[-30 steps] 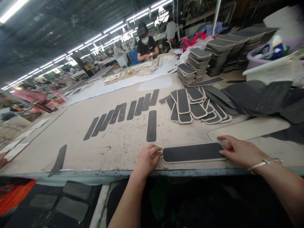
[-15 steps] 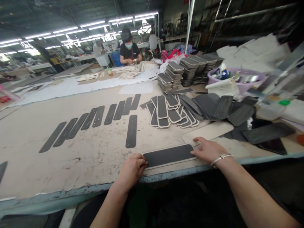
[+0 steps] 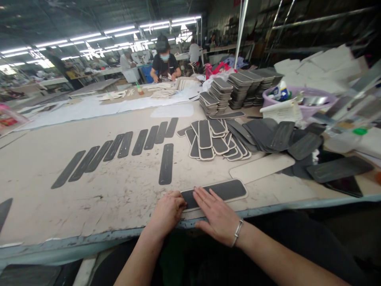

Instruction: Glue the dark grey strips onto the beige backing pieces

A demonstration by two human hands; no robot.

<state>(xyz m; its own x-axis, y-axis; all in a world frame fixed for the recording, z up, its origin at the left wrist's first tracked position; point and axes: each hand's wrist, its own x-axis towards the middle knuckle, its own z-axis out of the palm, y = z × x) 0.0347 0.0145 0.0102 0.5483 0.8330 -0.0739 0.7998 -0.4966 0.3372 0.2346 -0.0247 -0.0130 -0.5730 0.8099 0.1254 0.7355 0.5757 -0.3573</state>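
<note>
Near the table's front edge lies a long dark grey panel with rounded corners on a slightly larger pale backing (image 3: pixel 229 190). My left hand (image 3: pixel 169 208) pinches the panel's left end, its fingertips curled at the edge. Flat on the panel's left half rests my right hand (image 3: pixel 216 216), fingers stretched out and thumb apart, a bracelet at the wrist. Behind the panel's right end is a bare pale strip (image 3: pixel 262 167). A single dark strip (image 3: pixel 166 165) lies further back, and a slanted row of dark strips (image 3: pixel 98 157) runs to its left.
A loose heap of pale-edged dark panels (image 3: pixel 205 135) lies beyond, beside overlapping dark pieces (image 3: pixel 268 135). Tall stacks of panels (image 3: pixel 222 93) stand behind. A purple basin (image 3: pixel 315 107) holds bottles and tools. Across the table a masked person (image 3: pixel 165 65) handles pale pieces.
My right hand has moved left from the panel's right end and now lies flat over its left half. My left hand stays at the left end.
</note>
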